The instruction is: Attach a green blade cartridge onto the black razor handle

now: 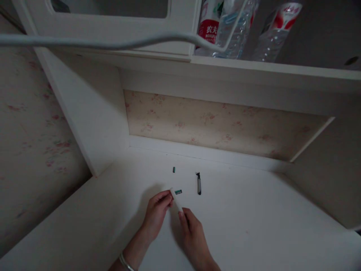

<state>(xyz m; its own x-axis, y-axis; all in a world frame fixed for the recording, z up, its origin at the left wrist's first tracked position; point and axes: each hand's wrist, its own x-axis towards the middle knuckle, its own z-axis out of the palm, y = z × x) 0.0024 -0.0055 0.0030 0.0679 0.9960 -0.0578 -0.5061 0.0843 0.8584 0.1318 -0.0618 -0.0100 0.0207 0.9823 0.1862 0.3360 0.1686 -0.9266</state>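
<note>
My left hand (158,209) pinches the upper end of a slim white stick (176,201) between thumb and fingers. My right hand (193,232) is closed around its lower end. The stick slants between the hands above the white desk, and its exact kind does not show clearly. Just right of its upper end lies a small dark piece with a green strip (178,192), like a razor cartridge. Farther back is a smaller green-and-black piece (174,169). A black and grey razor (199,183) lies to the right, its head pointing away from me.
The white desk (248,210) meets a back ledge and side panels. Above it juts a shelf (270,67) with plastic bottles (229,32). A pale cable or rod (118,45) crosses in front of the cabinet. Flowered wallpaper (34,124) covers the left wall.
</note>
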